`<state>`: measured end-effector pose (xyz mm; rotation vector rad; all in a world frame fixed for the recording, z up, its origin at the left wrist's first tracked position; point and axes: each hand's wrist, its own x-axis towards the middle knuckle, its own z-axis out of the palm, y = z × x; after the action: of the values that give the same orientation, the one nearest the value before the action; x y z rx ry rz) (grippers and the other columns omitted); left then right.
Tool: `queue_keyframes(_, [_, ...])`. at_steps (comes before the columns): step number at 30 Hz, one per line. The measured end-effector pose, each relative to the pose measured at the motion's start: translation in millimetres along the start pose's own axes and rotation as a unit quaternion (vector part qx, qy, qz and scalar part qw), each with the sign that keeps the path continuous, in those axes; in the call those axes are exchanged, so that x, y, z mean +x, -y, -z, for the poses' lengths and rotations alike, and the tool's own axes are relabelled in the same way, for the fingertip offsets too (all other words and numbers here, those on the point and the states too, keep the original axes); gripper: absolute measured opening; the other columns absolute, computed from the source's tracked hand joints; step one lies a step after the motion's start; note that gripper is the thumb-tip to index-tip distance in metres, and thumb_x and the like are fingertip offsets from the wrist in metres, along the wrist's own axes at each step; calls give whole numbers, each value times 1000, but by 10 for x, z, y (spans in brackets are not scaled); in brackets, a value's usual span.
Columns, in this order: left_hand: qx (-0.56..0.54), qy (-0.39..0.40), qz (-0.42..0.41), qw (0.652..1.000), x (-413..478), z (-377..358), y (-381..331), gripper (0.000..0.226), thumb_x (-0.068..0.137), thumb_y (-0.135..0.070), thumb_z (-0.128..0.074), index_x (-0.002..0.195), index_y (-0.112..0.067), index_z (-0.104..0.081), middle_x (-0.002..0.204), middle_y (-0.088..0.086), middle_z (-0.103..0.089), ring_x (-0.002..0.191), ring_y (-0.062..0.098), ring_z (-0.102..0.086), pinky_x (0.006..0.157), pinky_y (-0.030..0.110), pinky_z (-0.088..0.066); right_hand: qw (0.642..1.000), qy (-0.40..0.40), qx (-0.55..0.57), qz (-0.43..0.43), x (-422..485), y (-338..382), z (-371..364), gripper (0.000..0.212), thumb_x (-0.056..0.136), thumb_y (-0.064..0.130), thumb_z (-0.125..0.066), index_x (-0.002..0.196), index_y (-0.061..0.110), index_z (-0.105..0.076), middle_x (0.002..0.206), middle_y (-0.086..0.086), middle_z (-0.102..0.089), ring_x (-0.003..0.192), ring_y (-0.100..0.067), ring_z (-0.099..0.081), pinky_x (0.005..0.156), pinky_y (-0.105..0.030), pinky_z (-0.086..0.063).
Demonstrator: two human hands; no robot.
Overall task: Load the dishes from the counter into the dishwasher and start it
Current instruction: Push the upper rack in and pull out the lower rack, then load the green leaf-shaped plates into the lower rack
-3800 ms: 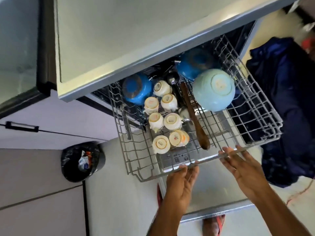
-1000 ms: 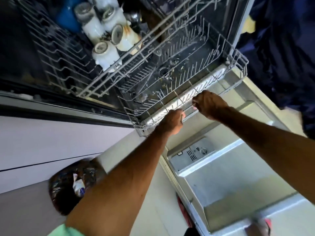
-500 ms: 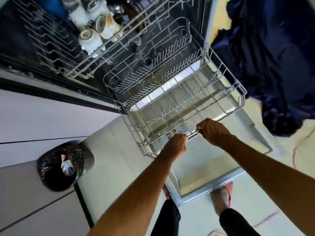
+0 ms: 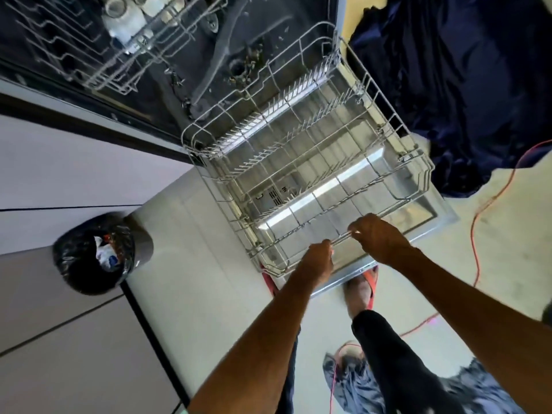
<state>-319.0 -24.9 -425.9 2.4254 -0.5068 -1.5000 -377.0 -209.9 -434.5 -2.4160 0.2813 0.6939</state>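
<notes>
Change: the lower rack (image 4: 227,204), half inside a moment ago, now sits fully out over the open door (image 4: 442,216).
Fingers: those of the left hand (image 4: 316,261) and right hand (image 4: 379,237) curl round its front rail.
Meaning: the empty rack looks ready for loading; the counter dishes are out of view.

Upper rack (image 4: 119,64) and white cups (image 4: 125,17): cropped by top edge, blurred. Left hand (image 4: 317,259), right hand (image 4: 377,236): fingertips hidden, curled round lower rack (image 4: 421,171) front wire. Door panel markings (image 4: 276,195): illegible.
</notes>
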Motion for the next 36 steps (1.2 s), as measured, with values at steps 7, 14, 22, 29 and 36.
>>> queue_keyframes(7, [-12, 8, 9, 1000, -21, 93, -58, 25, 105, -13, -44, 121, 1, -58, 113, 24, -69, 104, 37, -69, 85, 39, -54, 997, 65, -15, -37, 10, 91, 162, 33, 101, 21, -52, 131, 13, -62, 132, -10, -60, 126, -27, -51, 104, -37, -43])
queue_keyframes(14, [26, 35, 18, 999, -513, 364, -167, 35, 99, -10, -46, 132, -1, -49, 125, 23, -63, 117, 36, -62, 96, 40, -54, 996, 43, 46, -67, -356, 325, 337, 49, 95, 10, -57, 144, 9, -50, 149, -14, -47, 139, -28, -43, 115, -37, -34])
queue_keyframes(22, [-45, -16, 74, 996, -1956, 1356, -121, 29, 93, -17, -45, 109, -4, -67, 122, 17, -64, 118, 35, -60, 99, 36, -48, 985, 25, 121, -123, -1171, 1279, 1131, 38, 85, 9, -61, 122, 14, -67, 115, -16, -70, 102, -33, -68, 92, -42, -55])
queue_keyframes(29, [-155, -87, 129, 976, -3398, 1770, 144, 32, 101, -21, -46, 125, -14, -65, 127, 11, -64, 116, 33, -62, 94, 41, -54, 993, 30, 100, -52, -1543, 2623, 1543, 24, 82, 1, -60, 96, 11, -78, 106, -11, -75, 100, -28, -70, 93, -32, -53])
queue_keyframes(36, [-310, -116, 62, 941, -4380, 1933, 1246, 18, 91, -13, -57, 98, -10, -74, 100, 12, -74, 92, 32, -69, 85, 52, -57, 995, 58, 66, 40, -1592, 4224, 1684, 17, 83, 10, -63, 84, 17, -79, 87, 0, -76, 79, -14, -68, 76, -27, -52])
